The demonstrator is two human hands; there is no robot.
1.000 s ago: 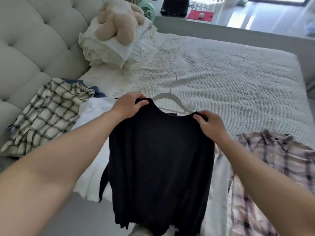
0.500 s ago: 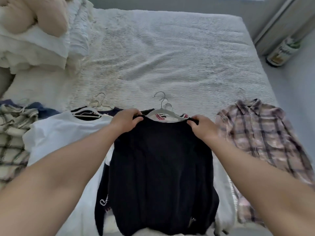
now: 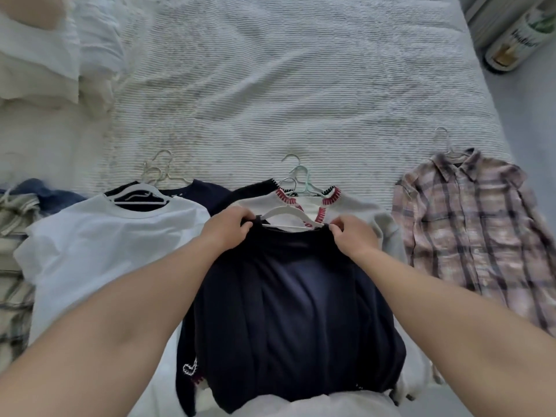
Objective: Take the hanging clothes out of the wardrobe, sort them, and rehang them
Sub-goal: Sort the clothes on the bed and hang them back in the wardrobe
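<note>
On the bed (image 3: 301, 85), left to right: white T-shirt (image 3: 105, 251) on a hanger; left hand (image 3: 227, 228) and right hand (image 3: 353, 236), each pinching a shoulder of the dark navy top (image 3: 294, 311), which lies over a cream red-stitched garment (image 3: 355, 206); plaid shirt (image 3: 475, 230) at right.

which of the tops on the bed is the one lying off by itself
The pink plaid shirt at the right: it lies alone on its hanger, while the others overlap in piles.
</note>
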